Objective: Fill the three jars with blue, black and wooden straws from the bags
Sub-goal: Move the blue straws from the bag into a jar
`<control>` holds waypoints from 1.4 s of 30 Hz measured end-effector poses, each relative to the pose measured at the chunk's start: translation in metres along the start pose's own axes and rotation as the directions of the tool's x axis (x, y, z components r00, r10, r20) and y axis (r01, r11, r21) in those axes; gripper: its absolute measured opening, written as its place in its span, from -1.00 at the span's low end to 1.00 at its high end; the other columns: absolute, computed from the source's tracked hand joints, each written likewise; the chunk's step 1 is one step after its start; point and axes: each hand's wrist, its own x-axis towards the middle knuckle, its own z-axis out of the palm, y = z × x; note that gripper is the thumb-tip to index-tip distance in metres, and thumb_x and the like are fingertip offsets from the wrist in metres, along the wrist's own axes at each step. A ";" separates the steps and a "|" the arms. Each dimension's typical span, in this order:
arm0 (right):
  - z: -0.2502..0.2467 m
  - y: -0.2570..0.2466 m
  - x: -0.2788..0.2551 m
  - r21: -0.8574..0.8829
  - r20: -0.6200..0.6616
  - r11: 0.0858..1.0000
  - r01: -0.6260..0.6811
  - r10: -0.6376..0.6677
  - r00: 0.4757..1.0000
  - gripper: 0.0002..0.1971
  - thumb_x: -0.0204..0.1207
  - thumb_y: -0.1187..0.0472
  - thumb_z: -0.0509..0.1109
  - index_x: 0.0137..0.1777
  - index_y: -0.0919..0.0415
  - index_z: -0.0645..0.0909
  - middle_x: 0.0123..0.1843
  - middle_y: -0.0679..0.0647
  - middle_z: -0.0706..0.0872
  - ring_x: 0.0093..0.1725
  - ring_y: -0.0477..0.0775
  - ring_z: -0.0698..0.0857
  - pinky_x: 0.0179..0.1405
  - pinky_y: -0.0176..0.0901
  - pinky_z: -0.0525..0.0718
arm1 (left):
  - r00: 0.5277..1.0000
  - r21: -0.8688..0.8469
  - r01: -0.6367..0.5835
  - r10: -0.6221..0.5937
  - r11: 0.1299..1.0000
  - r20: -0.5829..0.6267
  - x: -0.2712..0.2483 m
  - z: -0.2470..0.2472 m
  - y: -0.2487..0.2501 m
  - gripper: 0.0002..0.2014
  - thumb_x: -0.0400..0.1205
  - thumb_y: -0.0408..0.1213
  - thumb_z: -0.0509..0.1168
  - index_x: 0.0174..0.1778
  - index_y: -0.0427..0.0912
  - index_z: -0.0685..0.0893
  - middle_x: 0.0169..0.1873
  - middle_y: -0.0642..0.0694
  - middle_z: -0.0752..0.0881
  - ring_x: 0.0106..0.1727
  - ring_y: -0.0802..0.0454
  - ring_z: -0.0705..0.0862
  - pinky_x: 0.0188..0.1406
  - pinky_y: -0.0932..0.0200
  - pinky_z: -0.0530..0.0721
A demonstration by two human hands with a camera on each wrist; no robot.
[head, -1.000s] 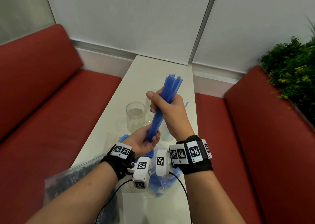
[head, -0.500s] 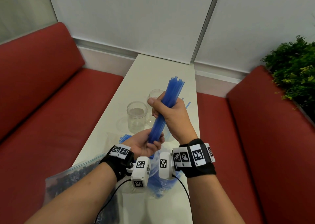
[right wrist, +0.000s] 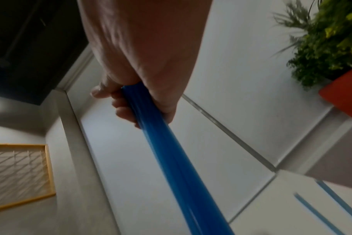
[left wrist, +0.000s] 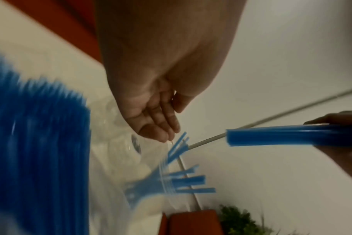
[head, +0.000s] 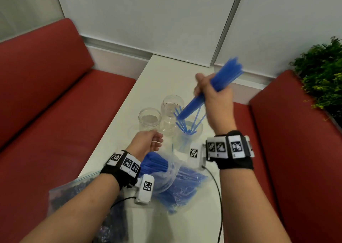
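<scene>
Head view: a bundle of blue straws (head: 207, 92) is clamped in the curled fingers of the right hand (head: 215, 102), its long axis slanted, the lower end pointed down and toward the near jar (head: 192, 131), the upper end raised up and away from it. That lower end is held just above the jar's mouth, where a few blue straws (head: 187, 124) already lean; two more jars (head: 149, 119) stand beside it, seemingly without straws. The left hand (head: 148, 142) is kept just beside the near jar, nearer to it than the right, fingers loosely curled on nothing, with the bag of blue straws (head: 175, 179) on the worktop (head: 166, 72) on the near side of the jar. Left wrist view: the relaxed fingers (left wrist: 161, 124) are seen close to the jar's leaning straws, and the bundle's cut end (left wrist: 229, 137) is aimed at them. Right wrist view: the bundle (right wrist: 171, 152) is wrapped by thumb and fingers (right wrist: 120, 111), running lengthwise away from the fist. A steeper tilt is judged necessary for the drop into the jar.
</scene>
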 end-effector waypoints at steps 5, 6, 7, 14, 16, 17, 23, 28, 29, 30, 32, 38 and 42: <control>-0.022 0.014 0.036 -0.057 -0.131 0.998 0.037 -0.044 0.990 -0.65 0.55 -0.02 0.60 -0.37 0.09 0.61 -0.43 0.01 0.64 -0.35 -0.02 0.59 -0.18 -0.29 0.62 | 0.959 0.552 -0.249 0.281 0.796 0.027 0.010 -0.026 0.005 -0.82 0.64 -0.24 0.32 -0.16 -0.23 0.78 -0.27 -0.12 0.79 -0.28 0.01 0.69 -0.24 0.17 0.69; -0.023 0.027 0.036 -0.081 -0.142 0.997 -0.003 -0.008 0.990 -0.65 0.55 -0.01 0.60 -0.34 0.13 0.60 -0.42 0.00 0.64 -0.34 -0.04 0.60 -0.19 -0.29 0.61 | 0.950 0.680 -0.281 0.297 0.677 0.097 0.010 -0.028 0.003 -0.85 0.62 -0.20 0.35 -0.13 -0.16 0.79 -0.23 -0.06 0.80 -0.22 0.04 0.73 -0.16 0.17 0.70; -0.023 0.042 0.035 -0.098 -0.157 0.994 -0.051 0.035 0.987 -0.65 0.55 -0.01 0.60 -0.33 0.14 0.60 -0.41 -0.01 0.64 -0.34 -0.06 0.60 -0.18 -0.26 0.60 | 0.945 0.776 -0.310 0.269 0.549 0.187 0.009 -0.028 0.001 -0.85 0.61 -0.15 0.37 -0.10 -0.12 0.80 -0.19 -0.01 0.80 -0.15 0.07 0.74 -0.08 0.18 0.69; -0.029 0.138 0.009 -0.144 -0.205 0.935 -0.324 0.293 0.934 -0.72 0.51 0.05 0.64 -0.26 0.18 0.66 -0.32 0.03 0.73 -0.29 -0.06 0.68 -0.10 -0.13 0.63 | 0.925 0.915 -0.378 -0.099 -0.143 0.366 0.005 -0.012 -0.033 -0.34 0.40 0.25 0.45 0.34 -0.03 0.62 0.22 -0.07 0.61 0.27 -0.13 0.55 0.26 -0.10 0.56; -0.032 0.151 0.003 -0.134 -0.213 0.912 -0.387 0.355 0.910 -0.76 0.50 0.09 0.65 -0.20 0.20 0.70 -0.28 0.01 0.77 -0.27 -0.08 0.72 -0.08 -0.12 0.64 | 0.921 0.890 -0.390 -0.107 -0.235 0.375 0.005 -0.010 -0.041 -0.32 0.44 0.17 0.46 0.46 0.02 0.53 0.35 -0.05 0.53 0.38 -0.16 0.46 0.34 -0.17 0.47; -0.034 0.155 0.001 -0.128 -0.219 0.907 -0.401 0.369 0.903 -0.78 0.50 0.13 0.65 -0.18 0.22 0.70 -0.25 0.04 0.77 -0.24 -0.07 0.73 -0.06 -0.10 0.65 | 0.919 0.881 -0.395 -0.105 -0.259 0.381 0.005 -0.009 -0.044 -0.35 0.48 0.09 0.46 0.49 0.02 0.51 0.38 -0.04 0.51 0.40 -0.17 0.46 0.34 -0.17 0.48; -0.037 0.148 0.000 -0.151 -0.248 0.941 -0.304 0.262 0.933 -0.71 0.50 0.19 0.65 0.12 0.14 0.64 -0.22 -0.06 0.77 -0.15 -0.10 0.71 0.06 -0.13 0.67 | 0.928 0.878 -0.371 -0.086 -0.303 0.362 0.007 -0.007 -0.045 -0.68 0.65 -0.21 0.31 0.31 -0.18 0.64 0.29 -0.15 0.64 0.30 -0.16 0.61 0.28 -0.07 0.61; -0.037 0.139 0.002 -0.231 -0.194 0.932 -0.279 0.237 0.952 -0.75 0.55 0.14 0.61 0.14 0.16 0.67 -0.08 0.02 0.79 -0.05 -0.11 0.73 0.11 -0.09 0.66 | 0.947 0.875 -0.318 -0.083 -0.365 0.309 0.004 -0.006 -0.034 -0.75 0.72 -0.21 0.21 0.22 -0.25 0.63 0.22 -0.19 0.68 0.23 -0.17 0.66 0.20 -0.03 0.62; -0.036 0.139 0.001 -0.246 -0.160 0.922 -0.300 0.266 0.951 -0.74 0.56 0.13 0.61 0.15 0.18 0.67 0.00 0.09 0.80 0.03 -0.03 0.74 0.18 -0.01 0.67 | 0.951 0.873 -0.306 -0.082 -0.379 0.298 0.003 -0.007 -0.032 -0.75 0.73 -0.20 0.20 0.23 -0.24 0.63 0.22 -0.19 0.68 0.25 -0.16 0.66 0.20 -0.02 0.60; -0.035 0.137 -0.001 -0.257 -0.129 0.910 -0.326 0.302 0.944 -0.69 0.55 0.11 0.62 0.19 0.18 0.66 0.09 0.13 0.79 0.14 0.03 0.74 0.29 0.06 0.67 | 0.954 0.872 -0.297 -0.081 -0.389 0.289 0.002 -0.008 -0.030 -0.74 0.73 -0.19 0.20 0.24 -0.24 0.63 0.23 -0.18 0.68 0.26 -0.15 0.65 0.21 -0.01 0.59; -0.033 0.130 -0.006 -0.289 -0.112 0.901 -0.325 0.305 0.946 -0.57 0.51 0.05 0.65 0.30 0.11 0.62 0.27 0.08 0.73 0.34 0.02 0.67 0.46 0.04 0.58 | 0.958 0.871 -0.284 -0.074 -0.400 0.278 0.000 -0.009 -0.028 -0.73 0.74 -0.22 0.18 0.29 -0.25 0.62 0.26 -0.19 0.67 0.28 -0.14 0.64 0.26 -0.01 0.61; -0.015 0.082 -0.021 -0.419 -0.240 0.899 0.127 -0.245 0.939 -0.62 0.63 0.14 0.51 0.39 0.18 0.58 0.51 0.11 0.58 0.64 0.10 0.44 0.66 0.11 0.37 | 0.979 0.887 -0.204 -0.091 -0.415 0.183 -0.008 -0.009 -0.016 -0.64 0.79 -0.16 0.10 0.46 -0.22 0.50 0.40 -0.21 0.55 0.40 -0.17 0.54 0.37 -0.07 0.54; 0.008 0.063 -0.043 -0.427 -0.130 0.814 0.393 -0.486 0.864 -0.69 0.64 0.23 0.43 0.34 0.27 0.60 0.47 0.17 0.61 0.62 0.19 0.48 0.65 0.14 0.40 | 0.974 0.900 -0.196 -0.181 -0.389 0.134 -0.012 -0.011 -0.006 -0.62 0.78 -0.21 0.11 0.49 -0.26 0.48 0.42 -0.22 0.55 0.41 -0.19 0.56 0.39 -0.04 0.52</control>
